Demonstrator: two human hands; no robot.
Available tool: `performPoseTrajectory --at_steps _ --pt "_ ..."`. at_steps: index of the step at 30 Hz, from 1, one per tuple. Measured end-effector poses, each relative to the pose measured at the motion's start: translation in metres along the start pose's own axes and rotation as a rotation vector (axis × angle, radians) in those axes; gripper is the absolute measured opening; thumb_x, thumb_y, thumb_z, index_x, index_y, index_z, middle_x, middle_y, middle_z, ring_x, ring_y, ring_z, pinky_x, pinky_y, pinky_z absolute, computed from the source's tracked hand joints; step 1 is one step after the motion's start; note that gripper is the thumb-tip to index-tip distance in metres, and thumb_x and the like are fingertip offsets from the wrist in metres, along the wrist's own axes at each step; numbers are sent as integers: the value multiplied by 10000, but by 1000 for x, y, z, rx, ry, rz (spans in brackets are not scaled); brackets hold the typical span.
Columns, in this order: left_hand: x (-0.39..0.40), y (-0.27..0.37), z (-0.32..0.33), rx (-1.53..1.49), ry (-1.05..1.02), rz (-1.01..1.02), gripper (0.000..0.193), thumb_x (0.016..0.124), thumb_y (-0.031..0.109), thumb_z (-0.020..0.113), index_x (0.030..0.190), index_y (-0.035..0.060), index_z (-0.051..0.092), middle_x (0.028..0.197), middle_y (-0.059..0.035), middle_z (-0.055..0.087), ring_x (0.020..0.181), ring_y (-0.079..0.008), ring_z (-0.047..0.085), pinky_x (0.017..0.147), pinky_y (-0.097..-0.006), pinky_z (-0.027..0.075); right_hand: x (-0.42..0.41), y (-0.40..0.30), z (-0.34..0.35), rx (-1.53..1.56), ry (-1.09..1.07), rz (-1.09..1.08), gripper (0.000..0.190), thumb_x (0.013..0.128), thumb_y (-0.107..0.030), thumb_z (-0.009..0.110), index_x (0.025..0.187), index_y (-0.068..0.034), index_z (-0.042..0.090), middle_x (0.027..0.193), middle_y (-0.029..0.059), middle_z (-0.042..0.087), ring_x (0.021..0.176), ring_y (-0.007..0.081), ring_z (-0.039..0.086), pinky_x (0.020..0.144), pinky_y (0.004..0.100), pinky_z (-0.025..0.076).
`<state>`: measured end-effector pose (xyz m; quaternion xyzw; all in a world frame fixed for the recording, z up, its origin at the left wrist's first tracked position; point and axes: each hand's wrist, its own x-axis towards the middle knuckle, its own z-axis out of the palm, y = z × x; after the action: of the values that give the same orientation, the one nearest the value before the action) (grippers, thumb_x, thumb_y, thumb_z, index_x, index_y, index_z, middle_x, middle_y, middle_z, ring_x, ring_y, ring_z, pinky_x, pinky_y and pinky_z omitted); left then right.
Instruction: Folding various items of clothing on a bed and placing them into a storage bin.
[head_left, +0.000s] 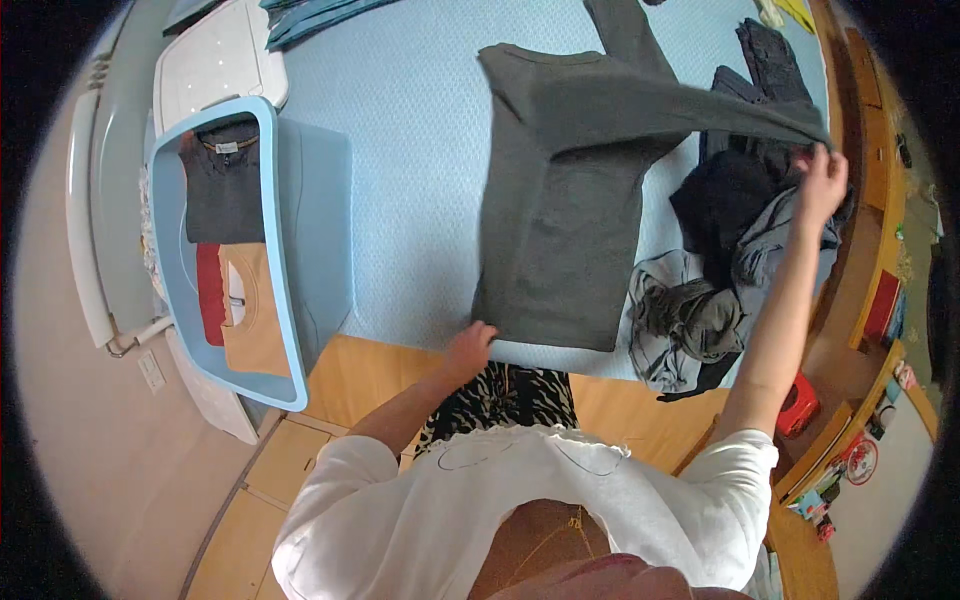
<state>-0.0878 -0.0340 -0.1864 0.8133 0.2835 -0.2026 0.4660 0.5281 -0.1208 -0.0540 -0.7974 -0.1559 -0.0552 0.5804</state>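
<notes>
A dark grey-green long-sleeved top lies spread on the light blue textured bed cover, its neckline away from me. My right hand grips the cuff end of one sleeve, which stretches across the upper body of the top and out to the right. The other sleeve reaches up toward the far side of the bed. At the near left corner of the hem, my left hand pinches the fabric.
To the left stands a blue plastic bin holding folded clothes, with a white lid behind it. Dark rumpled garments and a crumpled grey garment lie right. Folded blue fabric is at the far edge. Wooden shelving borders the right.
</notes>
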Motion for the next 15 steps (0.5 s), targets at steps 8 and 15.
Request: performPoseTrajectory --at_steps 8,15 --pt "35 -19 55 -190 209 -121 358 815 172 625 1122 45 493 969 -166 532 964 -360 540 816 -443 449 -83 85 -16 -57 -139 98 311 857 -42 586 1139 -24 455 909 68 554 692 118 525 610 249 469" --pt "47 -80 44 -176 425 -169 201 824 186 620 917 20 552 954 -165 577 924 -346 551 781 -435 443 -458 131 23 -108 -823 828 131 845 -133 610 950 -57 595 775 46 615 720 141 588 638 283 491"
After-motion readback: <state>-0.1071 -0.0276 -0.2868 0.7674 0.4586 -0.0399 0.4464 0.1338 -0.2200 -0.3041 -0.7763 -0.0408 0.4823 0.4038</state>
